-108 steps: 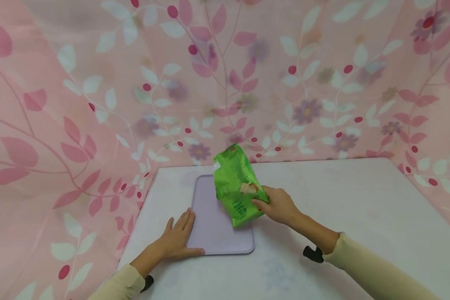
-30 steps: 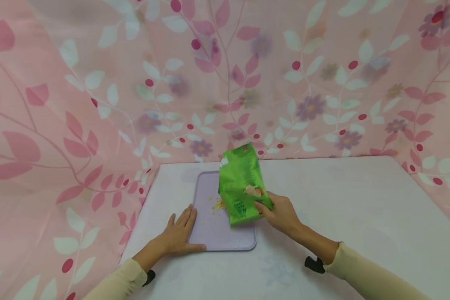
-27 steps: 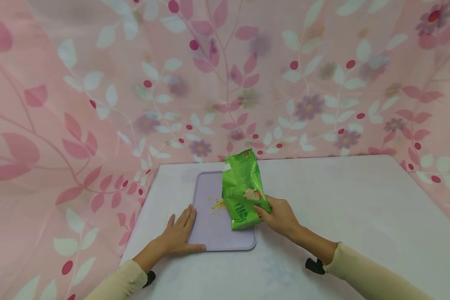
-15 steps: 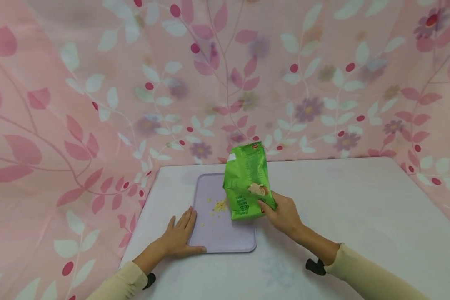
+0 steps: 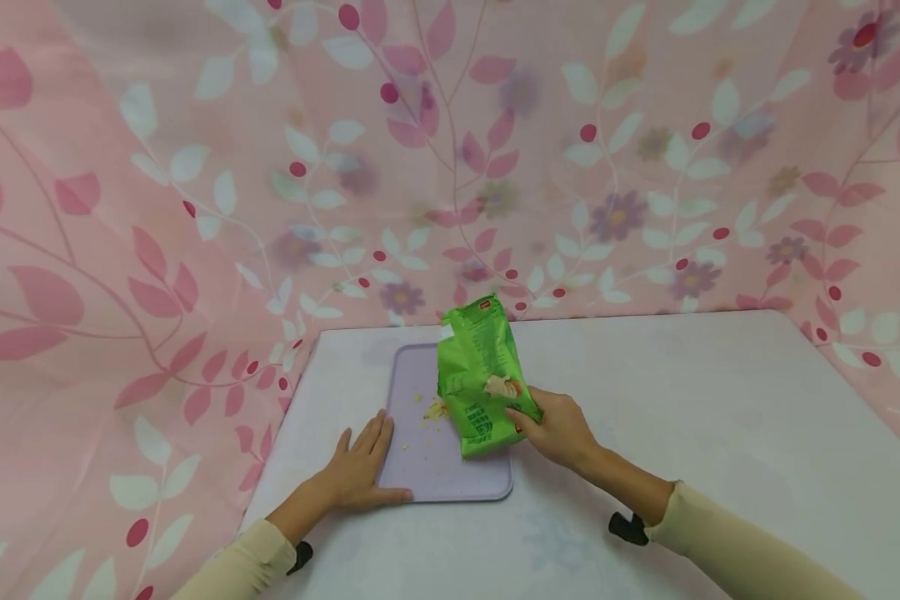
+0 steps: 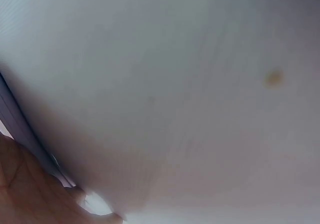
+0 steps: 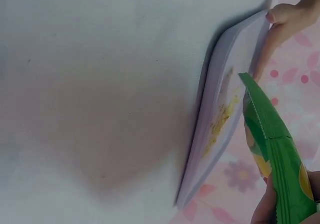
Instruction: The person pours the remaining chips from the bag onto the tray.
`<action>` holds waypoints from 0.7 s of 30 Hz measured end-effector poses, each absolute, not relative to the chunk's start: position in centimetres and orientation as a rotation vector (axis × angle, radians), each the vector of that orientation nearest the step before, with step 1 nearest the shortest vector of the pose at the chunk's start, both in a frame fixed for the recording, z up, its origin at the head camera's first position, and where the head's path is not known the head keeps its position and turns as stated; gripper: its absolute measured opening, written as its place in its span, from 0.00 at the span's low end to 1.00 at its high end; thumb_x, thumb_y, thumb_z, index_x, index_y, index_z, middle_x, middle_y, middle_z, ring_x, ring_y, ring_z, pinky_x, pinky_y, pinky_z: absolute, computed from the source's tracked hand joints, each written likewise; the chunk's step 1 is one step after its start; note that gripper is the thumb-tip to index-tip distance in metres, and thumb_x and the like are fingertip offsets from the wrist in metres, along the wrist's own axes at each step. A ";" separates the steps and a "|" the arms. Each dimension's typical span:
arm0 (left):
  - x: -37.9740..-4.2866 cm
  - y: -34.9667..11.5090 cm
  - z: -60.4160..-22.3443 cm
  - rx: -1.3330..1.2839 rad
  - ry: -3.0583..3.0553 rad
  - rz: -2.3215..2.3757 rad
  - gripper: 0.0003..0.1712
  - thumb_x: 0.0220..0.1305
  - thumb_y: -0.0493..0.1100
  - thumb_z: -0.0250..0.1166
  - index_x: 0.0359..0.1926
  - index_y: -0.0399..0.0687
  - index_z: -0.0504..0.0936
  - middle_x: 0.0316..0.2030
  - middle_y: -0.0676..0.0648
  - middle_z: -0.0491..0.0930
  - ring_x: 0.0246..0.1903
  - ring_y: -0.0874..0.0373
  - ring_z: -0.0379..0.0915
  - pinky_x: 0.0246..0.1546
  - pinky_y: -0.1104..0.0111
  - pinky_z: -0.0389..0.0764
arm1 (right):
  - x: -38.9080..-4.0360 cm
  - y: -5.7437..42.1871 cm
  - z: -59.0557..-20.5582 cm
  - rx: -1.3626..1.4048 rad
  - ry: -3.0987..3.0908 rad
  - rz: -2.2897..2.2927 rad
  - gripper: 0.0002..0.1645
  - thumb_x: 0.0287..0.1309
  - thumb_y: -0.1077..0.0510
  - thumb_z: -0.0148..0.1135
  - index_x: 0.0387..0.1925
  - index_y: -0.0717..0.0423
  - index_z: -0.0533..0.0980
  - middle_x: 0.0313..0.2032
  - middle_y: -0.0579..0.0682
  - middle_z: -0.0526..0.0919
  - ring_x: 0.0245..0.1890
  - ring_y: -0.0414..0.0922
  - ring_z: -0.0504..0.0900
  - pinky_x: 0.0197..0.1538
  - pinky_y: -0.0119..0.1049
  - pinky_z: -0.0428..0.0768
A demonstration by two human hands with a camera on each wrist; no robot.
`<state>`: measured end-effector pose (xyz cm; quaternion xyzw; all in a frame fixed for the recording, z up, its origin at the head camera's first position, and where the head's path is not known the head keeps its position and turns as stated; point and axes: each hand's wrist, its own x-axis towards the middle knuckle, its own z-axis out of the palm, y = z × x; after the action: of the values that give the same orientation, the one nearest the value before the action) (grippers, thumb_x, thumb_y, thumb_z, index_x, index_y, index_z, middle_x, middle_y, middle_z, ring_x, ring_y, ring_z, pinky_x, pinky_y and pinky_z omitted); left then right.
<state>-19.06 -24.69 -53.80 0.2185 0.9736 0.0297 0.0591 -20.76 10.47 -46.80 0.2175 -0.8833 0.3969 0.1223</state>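
So the green bag (image 5: pixel 483 367) was up over the right part of the lilac tray (image 5: pixel 420 479), tilted, its right side poking past the tray's right edge and its top overlapping the tray's far edge from the head view. The right hand (image 5: pixel 558 429) had the bag's lower corner pinched, thumb on the facing side. The left hand (image 5: pixel 356 471) lay at the tray's near left corner, fingers straight and fairly close together, touching the left rim, thumb stuck out along the near edge. Yellow crumbs (image 5: pixel 435 411) sat on the tray just beside the bag.

Room-wise, the left was tight: only a narrow strip of white table (image 5: pixel 705 417) between tray and table edge, with the hand partly over it. The far edge was near too, floral cloth (image 5: pixel 615 167) right behind. Loads of tabletop stretched off to the right though.
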 end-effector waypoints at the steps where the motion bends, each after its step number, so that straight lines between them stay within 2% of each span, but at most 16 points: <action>1: -19.1 -24.7 -53.8 0.660 2.950 0.085 0.72 0.38 0.88 0.42 0.72 0.41 0.41 0.72 0.40 0.38 0.71 0.47 0.40 0.62 0.39 0.46 | -20.8 10.5 -46.8 0.639 -2.556 1.158 0.16 0.54 0.52 0.64 0.42 0.55 0.79 0.19 0.39 0.79 0.15 0.31 0.67 0.18 0.26 0.66; 3: -19.1 -24.7 -53.8 0.662 2.951 0.080 0.72 0.37 0.88 0.42 0.72 0.41 0.41 0.72 0.40 0.38 0.71 0.47 0.40 0.62 0.39 0.46 | -20.9 10.6 -46.9 0.643 -2.474 1.165 0.12 0.53 0.53 0.65 0.38 0.55 0.79 0.19 0.40 0.79 0.15 0.30 0.67 0.17 0.25 0.66; 7: -19.1 -24.8 -53.6 0.668 2.943 0.085 0.73 0.37 0.88 0.41 0.72 0.41 0.41 0.72 0.39 0.37 0.71 0.47 0.40 0.62 0.39 0.47 | -21.2 10.7 -46.9 0.626 -2.270 1.213 0.09 0.53 0.58 0.65 0.37 0.57 0.78 0.20 0.44 0.80 0.15 0.33 0.70 0.17 0.24 0.67; 13: -19.2 -24.7 -53.5 0.657 2.927 0.093 0.73 0.37 0.88 0.41 0.72 0.41 0.39 0.72 0.40 0.36 0.71 0.48 0.38 0.62 0.39 0.44 | -21.0 10.3 -46.6 0.608 -2.473 1.193 0.09 0.53 0.53 0.65 0.34 0.52 0.78 0.16 0.39 0.74 0.13 0.31 0.65 0.16 0.25 0.64; 21: -19.2 -24.8 -53.9 0.636 2.928 0.080 0.73 0.36 0.89 0.40 0.72 0.43 0.37 0.72 0.41 0.35 0.72 0.48 0.37 0.63 0.40 0.44 | -20.7 10.3 -47.5 0.606 -2.521 1.195 0.13 0.54 0.54 0.64 0.41 0.53 0.78 0.18 0.38 0.76 0.15 0.32 0.66 0.17 0.27 0.65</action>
<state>-19.22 -24.80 -53.87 0.2117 0.9743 0.0268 0.0721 -20.74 10.26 -47.50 0.2100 -0.8741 0.4142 0.1428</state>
